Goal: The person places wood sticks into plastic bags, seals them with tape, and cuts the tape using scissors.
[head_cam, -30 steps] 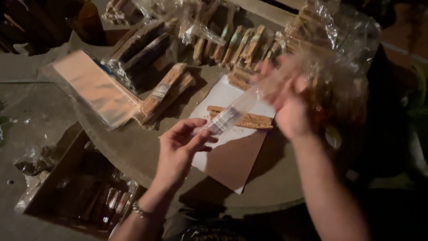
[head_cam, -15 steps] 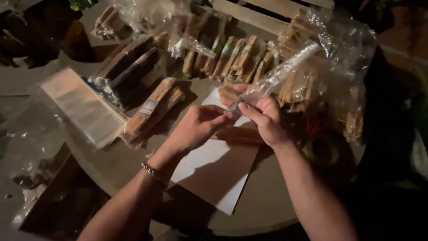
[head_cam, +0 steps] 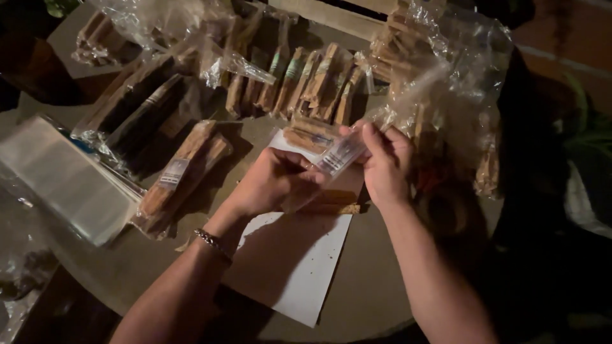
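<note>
Both hands meet over a white paper sheet (head_cam: 299,267) on a round table. My left hand (head_cam: 274,181) and my right hand (head_cam: 382,162) pinch the lower end of a long clear plastic sleeve (head_cam: 347,150) with a small label; the sleeve slants up to the right. Brown sticks (head_cam: 331,207) lie on the sheet under my hands, mostly hidden. A bracelet sits on my left wrist.
A stack of empty clear sleeves (head_cam: 60,181) lies at the left. Bagged stick bundles (head_cam: 182,169) lie beside it, with several more (head_cam: 299,79) across the back. A large crumpled plastic bag of sticks (head_cam: 446,83) stands at the right. The table edge (head_cam: 376,328) runs near.
My hands came together on the sleeve above the sheet. The sleeve went from lying across the sheet to slanting up to the right. The view shifted right.
</note>
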